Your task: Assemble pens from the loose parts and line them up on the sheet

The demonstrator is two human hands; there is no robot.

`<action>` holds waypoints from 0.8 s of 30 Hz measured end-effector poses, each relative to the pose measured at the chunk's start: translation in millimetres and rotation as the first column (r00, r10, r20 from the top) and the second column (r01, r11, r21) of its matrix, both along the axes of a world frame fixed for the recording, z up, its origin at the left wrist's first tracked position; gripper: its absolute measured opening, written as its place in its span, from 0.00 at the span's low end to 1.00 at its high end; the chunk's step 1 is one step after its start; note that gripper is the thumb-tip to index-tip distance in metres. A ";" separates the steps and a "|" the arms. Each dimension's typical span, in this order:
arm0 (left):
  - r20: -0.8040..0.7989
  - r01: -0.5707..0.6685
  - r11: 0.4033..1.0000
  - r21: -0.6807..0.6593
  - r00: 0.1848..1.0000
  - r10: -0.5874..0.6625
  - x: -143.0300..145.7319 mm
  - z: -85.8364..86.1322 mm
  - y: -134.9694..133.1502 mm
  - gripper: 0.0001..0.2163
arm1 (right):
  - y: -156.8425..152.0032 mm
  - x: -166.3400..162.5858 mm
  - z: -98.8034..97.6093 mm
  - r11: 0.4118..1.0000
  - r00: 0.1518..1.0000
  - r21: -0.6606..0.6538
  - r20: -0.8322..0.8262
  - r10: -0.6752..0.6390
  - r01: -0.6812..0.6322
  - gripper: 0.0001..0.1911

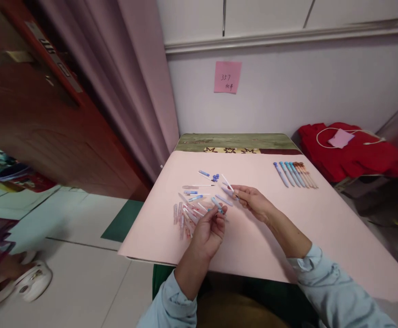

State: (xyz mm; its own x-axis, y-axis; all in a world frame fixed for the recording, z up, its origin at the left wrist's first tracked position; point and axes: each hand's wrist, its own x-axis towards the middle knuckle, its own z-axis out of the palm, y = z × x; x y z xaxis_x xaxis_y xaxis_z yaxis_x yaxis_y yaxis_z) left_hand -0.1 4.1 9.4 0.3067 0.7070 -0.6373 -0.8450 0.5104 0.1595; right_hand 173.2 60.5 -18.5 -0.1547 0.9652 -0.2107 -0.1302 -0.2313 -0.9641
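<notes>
My left hand (pixel 208 231) is raised over the pink sheet (pixel 287 228), fingers pinched round a light blue pen barrel (pixel 217 204). My right hand (pixel 253 200) is closed on a thin white refill (pixel 227 182) that points up and to the left. Just left of my hands lies a loose heap of pen parts (pixel 188 212): pinkish and blue barrels, refills and small blue caps (pixel 214 176). A row of several assembled pens (pixel 295 173), blue and orange, lies side by side at the far right of the sheet.
The pink sheet covers a table set against a white wall with a pink sticky note (pixel 227 77). A red cloth (pixel 352 148) with a white cable lies to the right. A curtain and a brown door (pixel 31 114) stand on the left; white shoes (pixel 31 282) are on the floor.
</notes>
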 end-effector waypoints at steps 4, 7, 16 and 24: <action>0.026 0.017 1.000 0.013 1.000 -0.017 -3.0 3.1 1.1 0.04 | -33.9 2.3 2.4 0.991 0.985 -0.046 -0.115 -0.128 0.123 0.20; 0.019 0.026 0.999 0.026 0.999 -0.026 -1.4 4.9 -1.7 0.05 | -44.4 0.0 7.6 0.978 0.973 0.013 -0.105 -0.208 0.210 0.18; -0.093 0.088 0.996 0.023 0.992 -0.085 21.0 4.0 -19.6 0.04 | -36.5 -28.0 57.6 0.902 0.982 0.426 0.134 -0.134 0.065 0.10; -0.118 0.085 0.996 0.015 0.990 -0.083 23.6 3.2 -25.1 0.03 | -42.0 -26.7 61.1 0.831 0.774 0.548 0.566 -0.284 -0.095 0.03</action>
